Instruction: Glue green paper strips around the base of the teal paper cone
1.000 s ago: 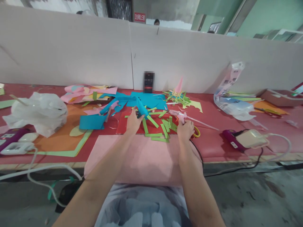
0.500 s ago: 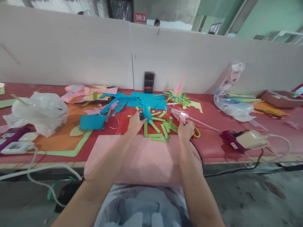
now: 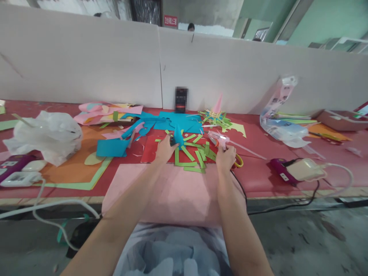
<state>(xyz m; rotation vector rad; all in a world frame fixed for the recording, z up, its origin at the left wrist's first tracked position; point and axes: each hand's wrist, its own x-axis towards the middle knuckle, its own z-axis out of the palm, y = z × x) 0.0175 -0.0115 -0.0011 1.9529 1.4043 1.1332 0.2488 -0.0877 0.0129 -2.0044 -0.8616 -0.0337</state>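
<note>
Blue cone (image 3: pixel 178 136) stands against the curled left hand (image 3: pixel 165 150), hold unclear; right hand (image 3: pixel 225 156) grips glue gun (image 3: pixel 221 140).

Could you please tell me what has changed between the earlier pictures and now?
The blue cone, leaning left a second ago, now stands nearly upright, a little lower and to the right in view; the left hand at its base shifted slightly with it. No new grip or release shows. The right hand still holds the glue gun, and the pink cone and white bag stayed put.
</note>
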